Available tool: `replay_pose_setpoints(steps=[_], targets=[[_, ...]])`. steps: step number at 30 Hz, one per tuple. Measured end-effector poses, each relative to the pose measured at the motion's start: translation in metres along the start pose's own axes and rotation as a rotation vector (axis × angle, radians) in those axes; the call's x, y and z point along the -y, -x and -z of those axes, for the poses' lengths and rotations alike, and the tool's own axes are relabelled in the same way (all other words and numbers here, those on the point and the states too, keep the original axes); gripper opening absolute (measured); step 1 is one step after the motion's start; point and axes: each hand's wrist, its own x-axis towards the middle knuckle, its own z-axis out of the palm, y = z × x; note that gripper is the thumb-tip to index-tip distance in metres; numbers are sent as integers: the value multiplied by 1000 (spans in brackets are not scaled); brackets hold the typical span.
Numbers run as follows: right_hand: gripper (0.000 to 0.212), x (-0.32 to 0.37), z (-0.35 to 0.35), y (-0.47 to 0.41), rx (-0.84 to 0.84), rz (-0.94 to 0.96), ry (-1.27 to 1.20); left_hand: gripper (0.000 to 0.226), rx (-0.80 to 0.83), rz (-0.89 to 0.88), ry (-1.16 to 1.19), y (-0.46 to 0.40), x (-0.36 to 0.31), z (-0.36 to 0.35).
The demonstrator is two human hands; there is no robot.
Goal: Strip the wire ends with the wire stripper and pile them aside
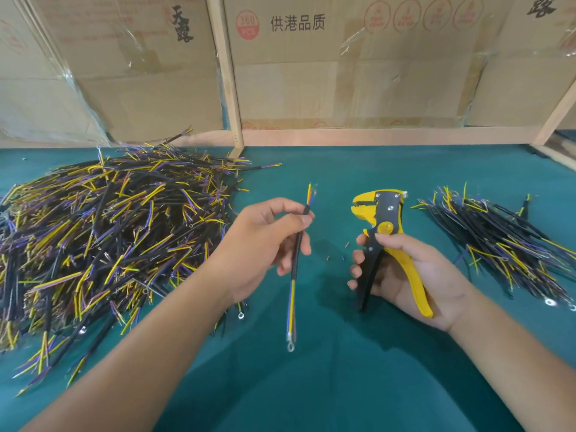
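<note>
My left hand (265, 244) pinches a black-sheathed cable (296, 263) upright between thumb and fingers. Its upper end fans into yellow, blue and brown cores with bare tips; its lower end hangs down to a ring terminal. My right hand (408, 275) grips a yellow-and-black wire stripper (381, 219) by its handles, jaws pointing up and left, a short gap right of the cable's top. A big heap of cables (103, 232) covers the left of the green table (327, 385). A smaller pile of cables (498, 241) lies at the right.
Small bits of cut insulation (338, 252) lie on the green surface between my hands. A wooden frame (230, 88) and cardboard boxes (358, 63) stand behind the table's far edge.
</note>
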Motion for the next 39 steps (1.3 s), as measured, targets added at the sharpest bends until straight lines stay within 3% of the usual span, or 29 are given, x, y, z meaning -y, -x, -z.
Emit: replay_pose_setpoints(steps=[4, 8, 12, 15, 18, 23, 28, 32, 39], targets=[[24, -10, -18, 4, 5, 34, -46, 8, -87, 79, 102, -1, 1, -5], [23, -23, -33, 11, 51, 12, -9, 5, -92, 47, 93, 0, 2, -9], [18, -39, -46, 12, 29, 140, 46, 19, 53, -64, -39, 8, 1, -19], [20, -39, -46, 7, -132, 287, 4, 21, 209, -106, -151, 12, 0, -22], [20, -24, -38, 5, -252, 384, -64, 20, 266, -143, -255, 13, 0, -22], [27, -9, -30, 8, -229, 402, -129, 23, 324, -160, -353, 16, 5, -28], [32, -10, -29, 11, -193, 398, -12, 20, 337, -169, -363, 14, 7, -27], [16, -12, -30, 12, -206, 395, 51, 20, 381, -169, -355, 16, 7, -27], [16, -13, -29, 15, -271, 462, 272, 16, 341, -175, -403, 17, 11, -28]])
